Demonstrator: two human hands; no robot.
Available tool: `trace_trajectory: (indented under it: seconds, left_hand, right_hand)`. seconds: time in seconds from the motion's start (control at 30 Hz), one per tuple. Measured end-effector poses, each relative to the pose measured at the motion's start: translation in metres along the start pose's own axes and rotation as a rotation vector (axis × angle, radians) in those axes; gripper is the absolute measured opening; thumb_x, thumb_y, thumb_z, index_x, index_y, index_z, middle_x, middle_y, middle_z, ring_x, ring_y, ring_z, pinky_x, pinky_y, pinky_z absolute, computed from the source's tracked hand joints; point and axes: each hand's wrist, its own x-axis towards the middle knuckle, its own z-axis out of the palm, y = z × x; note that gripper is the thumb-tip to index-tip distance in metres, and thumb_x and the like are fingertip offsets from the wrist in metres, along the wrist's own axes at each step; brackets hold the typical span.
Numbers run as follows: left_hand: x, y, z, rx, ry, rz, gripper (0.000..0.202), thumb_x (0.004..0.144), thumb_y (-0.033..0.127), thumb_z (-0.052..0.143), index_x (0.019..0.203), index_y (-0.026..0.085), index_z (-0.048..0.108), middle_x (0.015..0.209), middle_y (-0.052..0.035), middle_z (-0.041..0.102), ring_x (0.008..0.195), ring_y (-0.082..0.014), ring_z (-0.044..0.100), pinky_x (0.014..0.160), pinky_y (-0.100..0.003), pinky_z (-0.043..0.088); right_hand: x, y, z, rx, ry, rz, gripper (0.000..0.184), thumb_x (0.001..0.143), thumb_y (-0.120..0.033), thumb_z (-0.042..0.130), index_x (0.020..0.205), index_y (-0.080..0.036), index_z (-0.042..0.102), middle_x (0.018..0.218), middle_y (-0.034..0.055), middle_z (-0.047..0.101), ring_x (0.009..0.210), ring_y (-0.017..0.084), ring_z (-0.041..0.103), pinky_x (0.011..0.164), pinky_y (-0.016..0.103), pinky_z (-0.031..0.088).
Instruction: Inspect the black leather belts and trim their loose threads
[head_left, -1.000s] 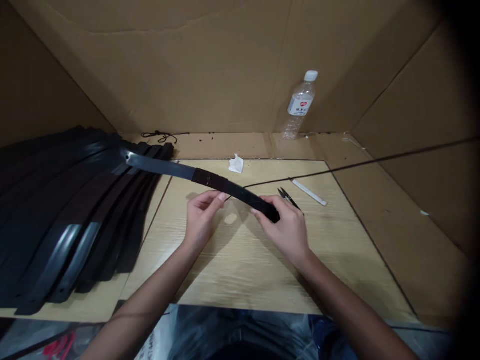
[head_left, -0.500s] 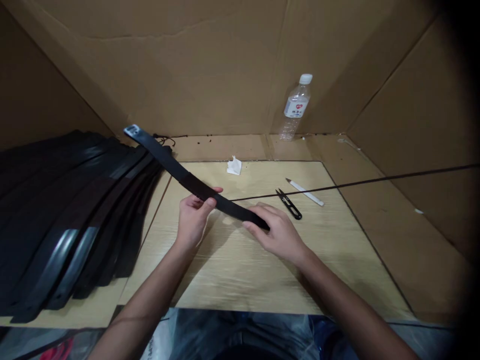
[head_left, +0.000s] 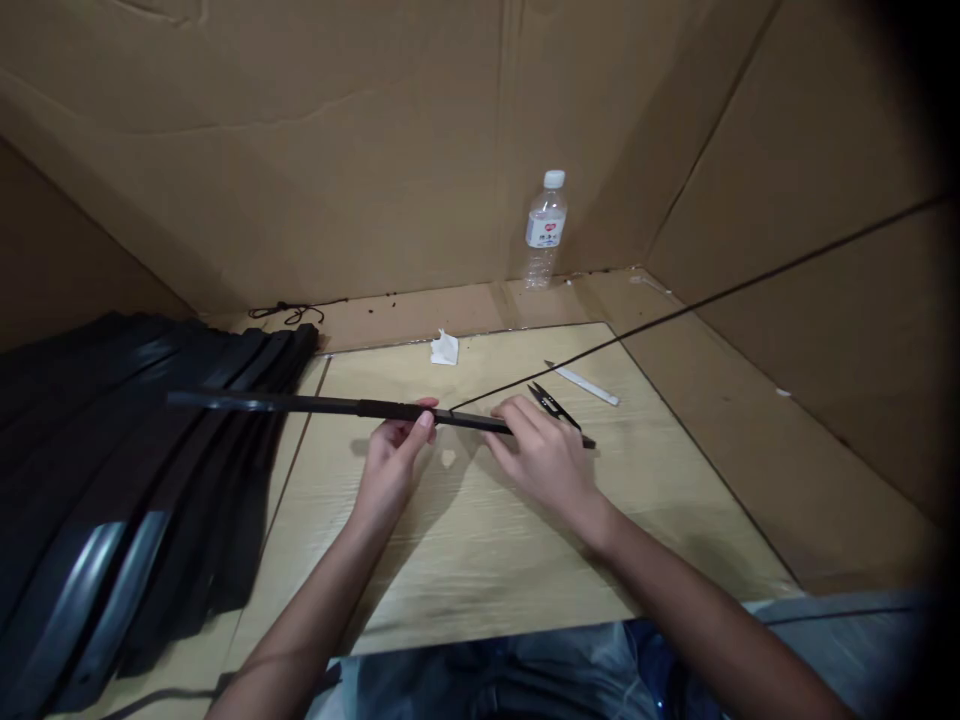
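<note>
A long black strip [head_left: 315,405] is held level above the light wooden board [head_left: 487,560], seen edge-on, its far end reaching left over the pile. My left hand [head_left: 394,465] pinches it near the middle, thumb on top. My right hand [head_left: 544,460] grips its right end with the fingers curled over it. A thin black cord [head_left: 675,315] runs from the strip between my hands up to the right. Small black snips [head_left: 551,405] lie just beyond my right hand.
A pile of similar black strips [head_left: 112,480] fills the left side. A white stick [head_left: 585,383], a crumpled white scrap [head_left: 445,348] and a loose black cord tangle [head_left: 289,313] lie farther back. A plastic water bottle [head_left: 544,230] stands by the cardboard walls [head_left: 375,150].
The strip has turned from flat-side-up and tilted to edge-on and level, its left end dropping. Both hands shifted with it, and the view swung so things sit farther left.
</note>
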Motion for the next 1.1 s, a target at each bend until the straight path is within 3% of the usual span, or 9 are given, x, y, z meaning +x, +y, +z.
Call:
trace_trajectory:
  seconds: [0.1,0.17,0.23,0.3,0.37,0.63,0.8,0.97,1.1]
  left_hand:
    - [0.003,0.0,-0.006,-0.01,-0.013,0.045,0.05,0.079,0.042,0.066,0.123,0.02,0.061,0.082,-0.002,0.061,0.078,-0.0119,0.053,0.079,-0.023,0.04]
    - [0.006,-0.001,-0.011,0.0,0.024,0.08,0.046,0.078,0.042,0.068,0.116,0.018,0.065,0.087,-0.0035,0.064,0.078,-0.0118,0.054,0.079,-0.023,0.041]
    - [0.01,-0.001,-0.015,0.001,0.089,0.096,0.034,0.073,0.042,0.072,0.093,0.014,0.071,0.081,-0.0045,0.065,0.074,-0.0119,0.054,0.075,-0.024,0.041]
    - [0.012,-0.001,-0.016,-0.009,0.16,0.101,0.03,0.066,0.04,0.077,0.069,0.011,0.068,0.07,-0.0043,0.063,0.068,-0.0122,0.054,0.07,-0.024,0.041]
    - [0.012,0.0,-0.016,-0.015,0.212,0.108,0.031,0.062,0.038,0.08,0.059,0.011,0.063,0.061,-0.0029,0.06,0.063,-0.0118,0.053,0.066,-0.025,0.04]
    - [0.007,0.002,-0.01,-0.044,0.198,0.158,0.04,0.067,0.036,0.077,0.048,0.013,0.05,0.048,0.0023,0.045,0.053,-0.0075,0.041,0.061,-0.023,0.036]
    - [0.005,0.001,-0.005,-0.126,0.249,0.058,0.042,0.064,0.043,0.077,0.052,0.013,0.05,0.051,0.0025,0.044,0.051,-0.0075,0.039,0.054,-0.022,0.035]
    - [0.002,0.0,0.0,-0.185,0.096,0.05,0.042,0.071,0.042,0.074,0.052,0.013,0.05,0.053,0.0015,0.042,0.054,-0.0076,0.038,0.053,-0.021,0.033]
    - [0.001,0.001,-0.001,-0.204,0.011,0.102,0.03,0.074,0.04,0.072,0.066,0.013,0.062,0.062,-0.0008,0.05,0.061,-0.0083,0.044,0.06,-0.021,0.037]
  right_hand:
    - [0.004,0.005,-0.001,0.158,-0.175,0.124,0.037,0.084,-0.041,0.062,0.115,-0.019,0.061,0.104,0.0017,0.062,0.089,0.014,0.061,0.07,0.021,0.041]
    - [0.005,0.009,-0.001,0.331,-0.296,0.156,0.034,0.09,-0.041,0.054,0.116,-0.021,0.061,0.106,0.0007,0.063,0.094,0.013,0.061,0.078,0.022,0.045]
    - [0.005,0.011,0.0,0.456,-0.34,0.163,0.029,0.094,-0.038,0.047,0.112,-0.021,0.063,0.106,0.0004,0.063,0.097,0.012,0.061,0.083,0.023,0.046]
    - [0.004,0.012,0.002,0.497,-0.303,0.179,0.028,0.093,-0.036,0.048,0.107,-0.019,0.065,0.105,0.0011,0.063,0.097,0.013,0.061,0.085,0.025,0.046]
    - [0.002,0.012,0.004,0.501,-0.236,0.196,0.028,0.09,-0.037,0.052,0.105,-0.018,0.065,0.104,0.0022,0.064,0.096,0.014,0.061,0.084,0.026,0.047]
    - [-0.003,0.009,0.008,0.412,-0.038,0.083,0.028,0.092,-0.037,0.052,0.104,-0.015,0.063,0.1,0.003,0.064,0.091,0.013,0.061,0.079,0.024,0.047]
    - [-0.007,0.007,0.008,0.261,0.049,-0.045,0.026,0.093,-0.038,0.052,0.102,-0.015,0.059,0.098,0.0031,0.062,0.088,0.011,0.06,0.074,0.021,0.043]
    - [-0.009,0.01,0.004,0.13,0.046,-0.073,0.015,0.092,-0.028,0.05,0.09,-0.014,0.055,0.09,0.0017,0.062,0.079,0.01,0.059,0.068,0.021,0.039]
    - [-0.007,0.014,0.004,0.123,-0.028,-0.014,0.036,0.091,-0.045,0.052,0.112,-0.016,0.054,0.101,0.0022,0.062,0.088,0.014,0.06,0.074,0.023,0.04]
